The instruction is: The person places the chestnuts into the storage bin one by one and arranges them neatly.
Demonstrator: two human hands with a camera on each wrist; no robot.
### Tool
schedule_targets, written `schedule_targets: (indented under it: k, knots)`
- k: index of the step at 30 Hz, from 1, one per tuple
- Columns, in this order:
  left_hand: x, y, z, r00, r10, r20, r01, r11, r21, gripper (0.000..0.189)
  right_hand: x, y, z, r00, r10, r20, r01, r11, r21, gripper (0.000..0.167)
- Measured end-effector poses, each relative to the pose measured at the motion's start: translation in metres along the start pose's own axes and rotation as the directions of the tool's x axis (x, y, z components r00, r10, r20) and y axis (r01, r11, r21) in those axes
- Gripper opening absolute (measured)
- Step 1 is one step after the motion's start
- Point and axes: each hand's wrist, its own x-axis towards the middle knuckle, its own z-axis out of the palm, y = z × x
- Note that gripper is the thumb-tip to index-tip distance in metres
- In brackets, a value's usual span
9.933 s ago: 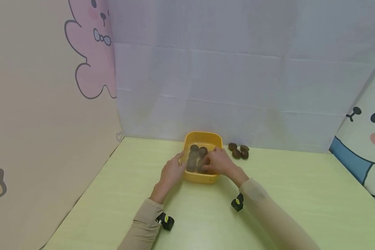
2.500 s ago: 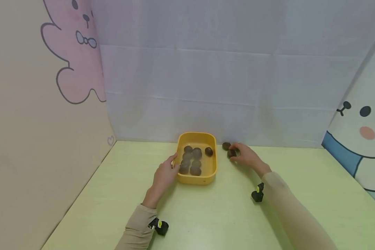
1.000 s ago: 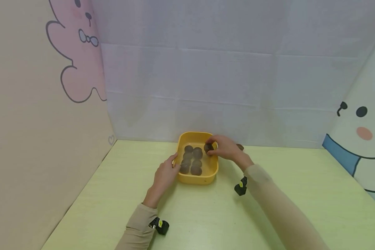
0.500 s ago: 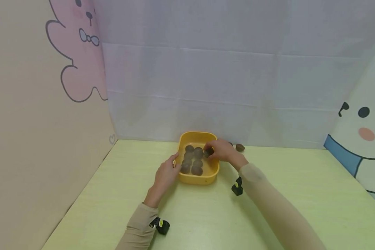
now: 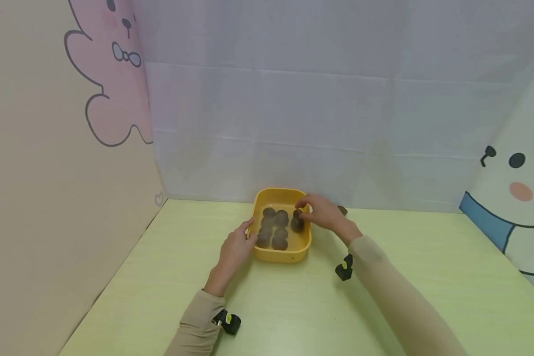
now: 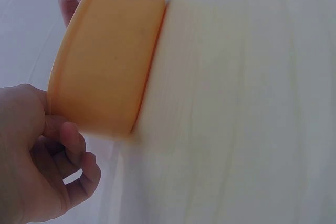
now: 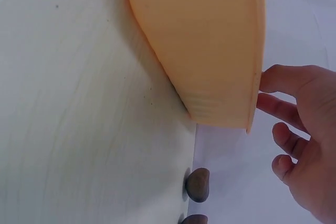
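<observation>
A yellow plastic box [image 5: 281, 256] stands at the back of the table, with several dark brown chestnuts [image 5: 281, 218] in rows inside. My left hand [image 5: 236, 249] grips its left rim between thumb and fingers; in the left wrist view that hand [image 6: 39, 156] has its other fingers curled below the rim. Over the right rim reaches my right hand [image 5: 325, 212], thumb and forefinger spread apart. Right at its fingertips a reddish-brown chestnut [image 5: 297, 213] lies behind another chestnut [image 5: 297, 225] along the right wall. The right wrist view shows the box's outer wall [image 7: 205, 45] hiding these chestnuts.
On the table right of the box lie a chestnut [image 7: 198, 185] and a second chestnut [image 7: 195, 220], near the back wall; the head view shows one chestnut [image 5: 342, 210] partly behind the right hand. A white cloth wall [image 5: 267, 123] closes the back, right behind the box.
Several chestnuts lay on the table ten seconds ago; fewer lie there now. My right hand carried one into the box, lowered it, then drew slightly back and right. My left hand stays on the rim.
</observation>
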Motion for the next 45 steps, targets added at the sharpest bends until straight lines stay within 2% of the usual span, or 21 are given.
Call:
schedule_targets:
  k: [8, 19, 27, 31, 37, 41, 45]
  knots:
    - [0.002, -0.005, -0.004, 1.0, -0.019, -0.008, 0.019, 1.0, 0.006, 0.054, -0.007, 0.013, -0.012, 0.993, 0.062, -0.097, -0.055, 0.996, 0.068, 0.026]
    - [0.001, -0.009, -0.007, 0.999, -0.029, -0.014, 0.029, 1.0, 0.005, 0.054, -0.014, 0.033, -0.019, 0.985, 0.13, -0.109, -0.118, 0.986, 0.116, 0.032]
    - [0.001, -0.009, -0.005, 1.0, -0.023, -0.018, 0.023, 1.0, 0.004, 0.055, -0.019, 0.068, -0.012, 0.974, 0.165, -0.155, -0.14, 0.977, 0.159, 0.032]
    - [0.001, -0.009, -0.004, 1.0, -0.019, -0.016, 0.019, 1.0, 0.013, 0.055, -0.023, 0.088, -0.004, 0.971, 0.187, -0.151, -0.162, 0.973, 0.166, 0.032]
    - [0.001, -0.009, -0.005, 0.999, -0.034, -0.025, 0.034, 0.999, 0.016, 0.055, -0.026, 0.106, 0.003, 0.976, 0.17, -0.132, -0.145, 0.972, 0.185, 0.042]
    - [0.001, -0.008, -0.006, 0.999, -0.032, -0.016, 0.032, 0.999, 0.018, 0.055, -0.027, 0.113, 0.007, 0.973, 0.213, -0.084, -0.196, 0.965, 0.175, 0.047]
    - [0.001, -0.006, -0.006, 1.0, -0.019, -0.01, 0.019, 1.0, 0.013, 0.055, -0.029, 0.117, 0.009, 0.96, 0.276, -0.048, -0.264, 0.948, 0.177, 0.044]
